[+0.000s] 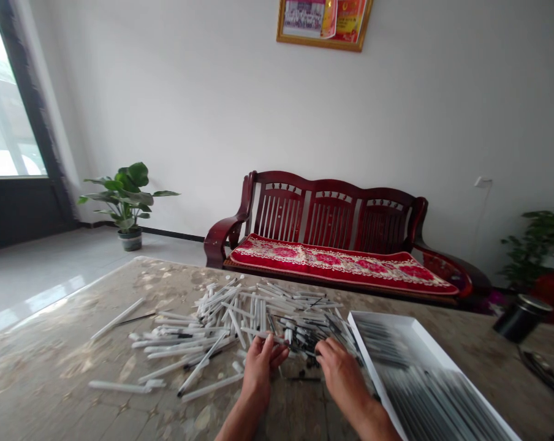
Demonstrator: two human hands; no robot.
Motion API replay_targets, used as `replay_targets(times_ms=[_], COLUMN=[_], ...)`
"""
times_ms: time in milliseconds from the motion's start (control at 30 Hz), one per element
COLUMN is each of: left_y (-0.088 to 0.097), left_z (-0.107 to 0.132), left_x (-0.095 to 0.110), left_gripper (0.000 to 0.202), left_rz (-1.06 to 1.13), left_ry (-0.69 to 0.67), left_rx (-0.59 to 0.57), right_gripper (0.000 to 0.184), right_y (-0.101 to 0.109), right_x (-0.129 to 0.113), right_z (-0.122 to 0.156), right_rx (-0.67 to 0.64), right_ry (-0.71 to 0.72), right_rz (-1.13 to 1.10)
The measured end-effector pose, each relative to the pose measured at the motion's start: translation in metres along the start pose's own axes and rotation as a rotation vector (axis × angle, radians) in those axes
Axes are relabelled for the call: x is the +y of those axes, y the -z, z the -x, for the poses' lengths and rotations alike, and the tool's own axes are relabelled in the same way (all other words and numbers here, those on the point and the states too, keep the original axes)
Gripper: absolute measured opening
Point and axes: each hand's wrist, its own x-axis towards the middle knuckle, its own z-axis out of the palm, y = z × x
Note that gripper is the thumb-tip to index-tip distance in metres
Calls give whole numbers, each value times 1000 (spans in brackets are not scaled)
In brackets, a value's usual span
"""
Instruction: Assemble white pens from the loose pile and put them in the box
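Working both hands at the near edge of a loose heap of white plastic pens [240,318], some black tips showing among them. Heap is sitting mid-worktop [51,361], stray pens fanning out toward 9 o'clock. Left hand [258,370] is curling into a narrow grip, fingertips [277,354] against a white pen [261,335] lying across the heap's near side; can't tell if it's pinched. Right hand [341,373] is reaching in at about 4 o'clock from the heap, fingers [325,349] bunching over the black tips [304,346]; grip is narrow, can't tell if it's holding anything. White tray [387,373] is sitting just right of that hand, its rows of pens [424,380] blurred. Black jar [520,318] is standing further out at 3 o'clock. Red-cushioned wooden sofa [336,245] is standing at 12 o'clock, potted plant [127,199] at 10.
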Motion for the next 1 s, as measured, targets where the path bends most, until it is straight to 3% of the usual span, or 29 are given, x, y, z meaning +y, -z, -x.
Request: replay_targets(times_ms=[100,267,467,633,800,1000], left_y=[2,3,-2,-4,-6,-6], left_z=[-2,-1,3,7,8,2], left_x=[2,-2,1,7,10,11], left_gripper=[44,44,35,34,27,14], left_rz=[5,-52,9,-46,-11,87], left_ry=[-20,-12,66,84,101,105], left_rx=[21,-58,-48,-156,-116,6], right_gripper=[23,27,13,39,41,14], right_y=[0,-4,-20,-30,-36,-24], right_x=[-5,-14,-26,-33,-25,-1], right_z=[-5,-15,-34,-47,-44,-25], right_rx=[20,36,-152,-177,-146,-130], right_ry=[-25,-24,-162,-218,-241,-86], right_rz=[-66,-239,-921,-1185,-1160,-613])
